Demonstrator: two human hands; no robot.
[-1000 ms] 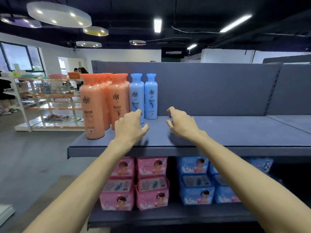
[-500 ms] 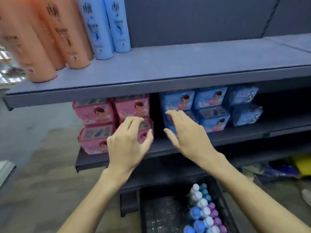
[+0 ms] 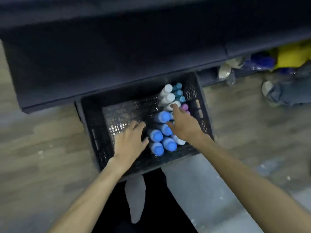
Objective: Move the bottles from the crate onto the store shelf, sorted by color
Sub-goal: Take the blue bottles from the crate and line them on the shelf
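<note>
Wooden floor holds the crate of bottles; both hands' grip apart.

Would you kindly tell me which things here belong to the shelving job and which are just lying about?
Part of the job:
black crate
blue-capped bottles
white-capped bottles
teal-capped bottles
purple-capped bottle
dark shelf

Lying about:
yellow item
blue bag
grey bundle

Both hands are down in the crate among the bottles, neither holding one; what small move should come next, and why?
Probably the left hand closes on the nearest blue-capped bottle: its fingers lie right beside it, and the right hand hovers open above the cluster in the black crate.
</note>
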